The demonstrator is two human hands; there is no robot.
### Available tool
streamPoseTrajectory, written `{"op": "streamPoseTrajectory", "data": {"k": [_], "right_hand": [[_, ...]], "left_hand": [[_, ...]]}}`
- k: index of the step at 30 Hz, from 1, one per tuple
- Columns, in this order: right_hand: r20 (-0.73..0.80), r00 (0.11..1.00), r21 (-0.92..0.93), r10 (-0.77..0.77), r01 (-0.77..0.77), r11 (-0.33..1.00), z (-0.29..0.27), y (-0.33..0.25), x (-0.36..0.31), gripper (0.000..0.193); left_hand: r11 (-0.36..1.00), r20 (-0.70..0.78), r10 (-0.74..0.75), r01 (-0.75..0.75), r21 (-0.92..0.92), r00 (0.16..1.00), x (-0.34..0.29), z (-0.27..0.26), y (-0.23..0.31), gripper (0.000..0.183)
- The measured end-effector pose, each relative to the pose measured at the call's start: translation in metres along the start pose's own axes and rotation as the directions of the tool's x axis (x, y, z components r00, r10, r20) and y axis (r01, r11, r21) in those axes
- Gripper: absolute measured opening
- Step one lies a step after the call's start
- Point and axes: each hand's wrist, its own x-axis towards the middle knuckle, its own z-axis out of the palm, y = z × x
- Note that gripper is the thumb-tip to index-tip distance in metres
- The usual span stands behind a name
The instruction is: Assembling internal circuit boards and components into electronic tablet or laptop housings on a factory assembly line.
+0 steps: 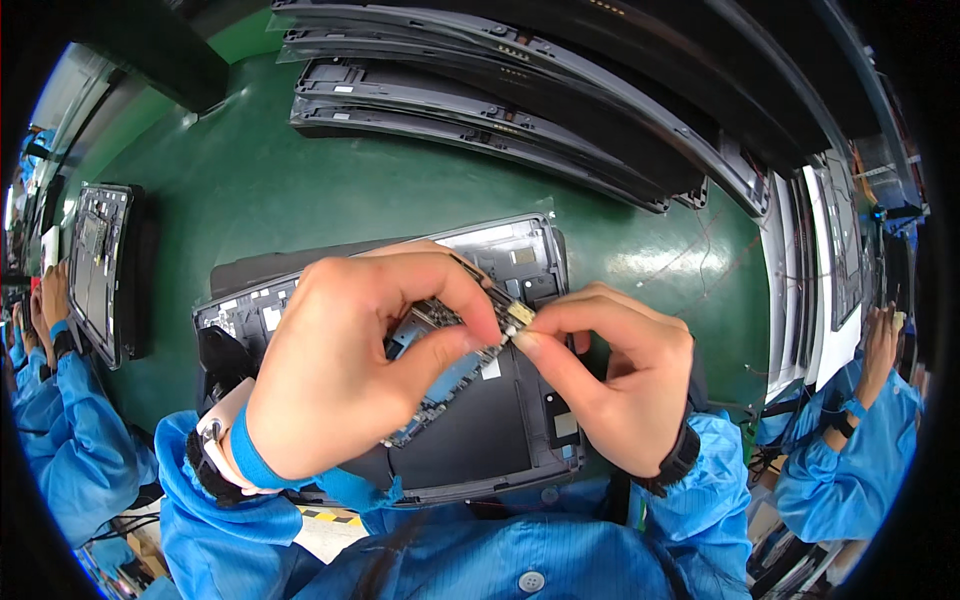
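Note:
My left hand [340, 370] grips a circuit board [450, 388] with blue areas and many small parts, thumb and forefinger closed near its upper right end. The board is tilted above an open flat device housing [495, 425], like a tablet shell, with a large dark panel inside. Thumb and forefinger of my right hand [625, 375] are pinched together at the board's end, beside a small yellowish block [520, 313]. Whatever sits between those right fingertips is too small to name. Part of the board is hidden behind my left hand.
Several dark housings [420, 105] are stacked at the back of the green table [240, 170]. Another open housing [105, 275] stands at left, near a co-worker's hand [55, 300]. At right are upright panels [800, 270], thin wires and another co-worker's hand [880, 345].

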Motion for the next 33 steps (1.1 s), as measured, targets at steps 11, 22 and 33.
{"op": "streamPoseTrajectory", "data": {"k": [11, 22, 33], "right_hand": [[0.255, 0.911, -0.307, -0.323, 0.393, 0.867, -0.040, -0.026, -0.068, 0.022], [0.190, 0.897, -0.196, 0.398, -0.363, 0.911, -0.030, -0.027, -0.093, 0.008], [0.306, 0.822, 0.693, 0.480, -0.539, 0.480, -0.007, -0.038, -0.037, 0.018]], "left_hand": [[0.985, 0.080, 0.060, -0.072, 0.158, 0.995, 0.009, -0.011, -0.007, 0.010], [0.987, 0.072, 0.081, -0.090, 0.130, 0.994, 0.010, -0.010, -0.010, 0.010], [0.925, 0.189, 0.343, -0.366, 0.099, 0.920, -0.003, -0.014, -0.006, 0.012]]}}
